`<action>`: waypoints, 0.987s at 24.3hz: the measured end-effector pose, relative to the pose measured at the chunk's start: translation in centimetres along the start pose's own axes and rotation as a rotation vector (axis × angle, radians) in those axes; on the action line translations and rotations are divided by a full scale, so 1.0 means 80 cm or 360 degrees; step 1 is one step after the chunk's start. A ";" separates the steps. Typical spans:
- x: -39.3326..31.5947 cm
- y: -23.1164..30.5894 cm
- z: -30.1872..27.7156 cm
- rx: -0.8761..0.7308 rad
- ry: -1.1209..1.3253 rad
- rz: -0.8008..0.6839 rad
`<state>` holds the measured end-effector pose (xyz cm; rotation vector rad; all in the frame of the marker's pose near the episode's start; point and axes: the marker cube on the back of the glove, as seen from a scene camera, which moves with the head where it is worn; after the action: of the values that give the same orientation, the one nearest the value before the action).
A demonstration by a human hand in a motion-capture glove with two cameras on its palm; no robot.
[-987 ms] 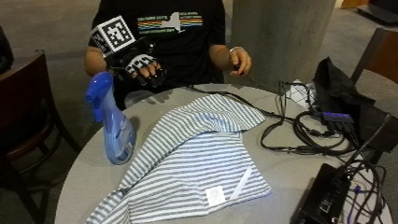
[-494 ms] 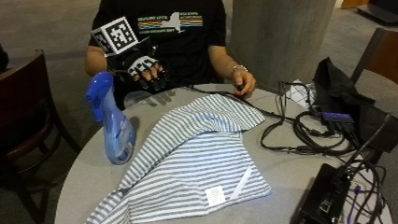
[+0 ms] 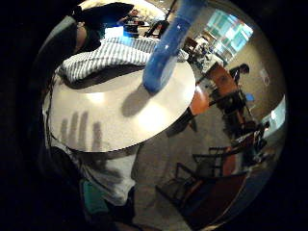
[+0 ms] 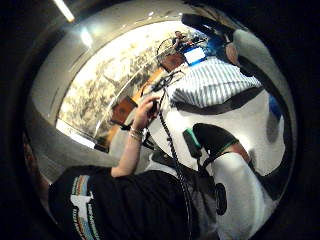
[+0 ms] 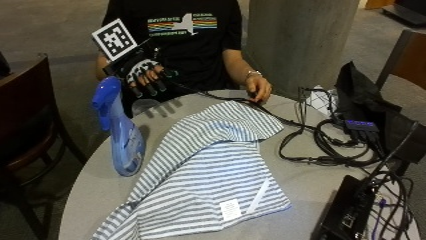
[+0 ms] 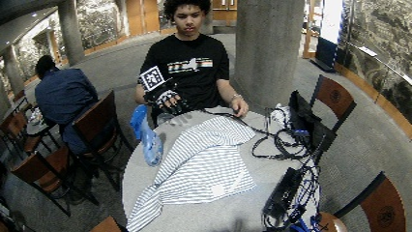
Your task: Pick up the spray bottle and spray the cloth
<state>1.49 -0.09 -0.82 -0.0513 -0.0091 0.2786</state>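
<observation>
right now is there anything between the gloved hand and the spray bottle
No. In the outside view the gloved right hand hovers above the table edge, and only bare tabletop separates it from the spray bottle.

Blue spray bottle, blue-and-white striped cloth

A translucent blue spray bottle stands upright at the left of the frame, near the table edge. Just right of it, a striped cloth lies spread and rumpled across the frame's centre.
</observation>
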 end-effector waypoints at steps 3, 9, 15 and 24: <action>0.021 -0.002 -0.010 0.0203 -0.0097 0.0186; 0.048 0.005 -0.026 0.0439 -0.0343 0.0496; 0.059 0.010 -0.022 0.0527 -0.0613 0.0719; 0.079 -0.011 -0.016 0.0535 -0.0837 0.0881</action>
<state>7.79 0.73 -2.04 0.3608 -0.4752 0.8368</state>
